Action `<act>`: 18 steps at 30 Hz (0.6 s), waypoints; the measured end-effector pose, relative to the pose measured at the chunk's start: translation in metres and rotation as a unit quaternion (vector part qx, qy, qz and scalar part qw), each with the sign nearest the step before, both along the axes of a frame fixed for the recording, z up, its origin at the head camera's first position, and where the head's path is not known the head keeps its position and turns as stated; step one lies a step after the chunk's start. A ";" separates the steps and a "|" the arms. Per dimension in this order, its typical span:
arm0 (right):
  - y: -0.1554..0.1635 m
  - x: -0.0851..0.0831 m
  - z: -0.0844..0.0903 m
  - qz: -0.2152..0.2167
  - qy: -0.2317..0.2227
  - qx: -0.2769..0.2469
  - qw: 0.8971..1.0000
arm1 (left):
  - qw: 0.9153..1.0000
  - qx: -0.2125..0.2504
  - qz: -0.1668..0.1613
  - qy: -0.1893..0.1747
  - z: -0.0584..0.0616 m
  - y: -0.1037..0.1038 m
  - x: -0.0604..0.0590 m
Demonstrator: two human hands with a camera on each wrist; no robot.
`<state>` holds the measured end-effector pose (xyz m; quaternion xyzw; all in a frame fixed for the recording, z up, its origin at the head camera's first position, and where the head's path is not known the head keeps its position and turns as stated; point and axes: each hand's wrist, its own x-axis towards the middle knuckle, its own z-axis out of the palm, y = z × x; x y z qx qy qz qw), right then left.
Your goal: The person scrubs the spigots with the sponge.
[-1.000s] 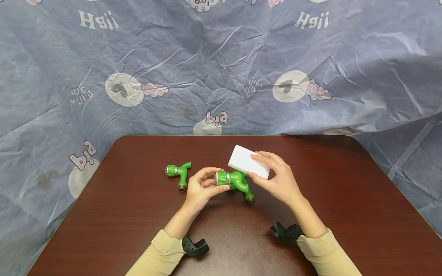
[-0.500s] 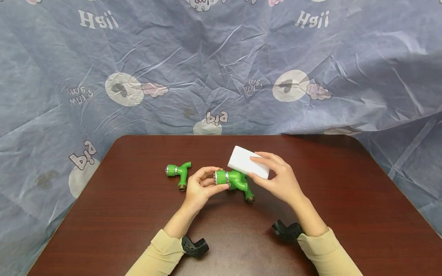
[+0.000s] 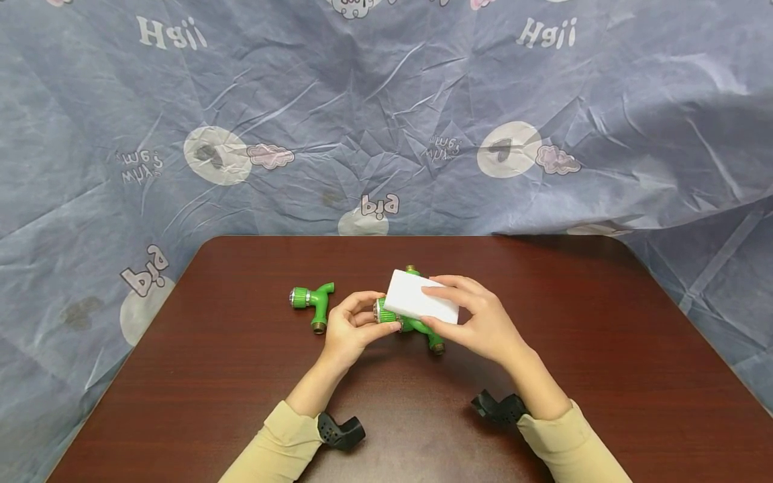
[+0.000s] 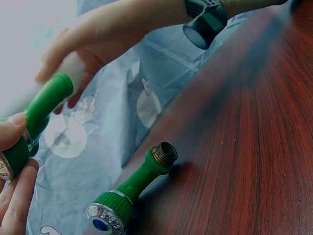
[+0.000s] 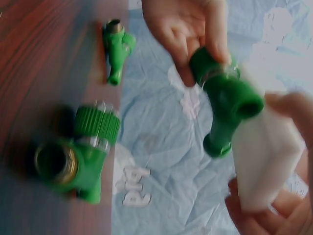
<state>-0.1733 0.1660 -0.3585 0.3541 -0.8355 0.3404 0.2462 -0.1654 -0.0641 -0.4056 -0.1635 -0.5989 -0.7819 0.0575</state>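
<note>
In the head view my left hand [image 3: 350, 332] grips a green tap [image 3: 385, 310] by its ribbed knob, holding it above the table. My right hand [image 3: 486, 318] pinches a white sponge block [image 3: 417, 295] between thumb and fingers. The block lies across the tap's body and hides much of it in the head view. In the right wrist view the sponge [image 5: 266, 161] is against or very close to the held tap's [image 5: 225, 98] body. Below the hands lies a second green tap [image 5: 90, 152] with a brass threaded end, mostly hidden in the head view.
A third green tap [image 3: 319, 308] lies on the dark red-brown table [image 3: 241, 402], left of my left hand. A grey-blue printed cloth [image 3: 374, 100] hangs behind the table's far edge. Black wrist devices [image 3: 342, 433] sit on both wrists.
My right hand has moved the sponge left and slightly down across the held tap, covering more of it. The left hand keeps its grip almost unmoved.
</note>
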 end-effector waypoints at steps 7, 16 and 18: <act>0.015 -0.006 -0.001 -0.113 -0.016 -0.040 0.993 | 1.000 0.007 0.004 0.009 -0.001 -0.001 -0.001; 0.020 -0.006 0.002 -0.124 -0.080 -0.005 0.989 | 0.999 0.029 0.020 0.012 0.001 -0.005 -0.003; 0.020 -0.006 0.001 -0.118 -0.090 -0.008 0.989 | 0.999 0.034 0.020 0.009 0.002 -0.005 -0.002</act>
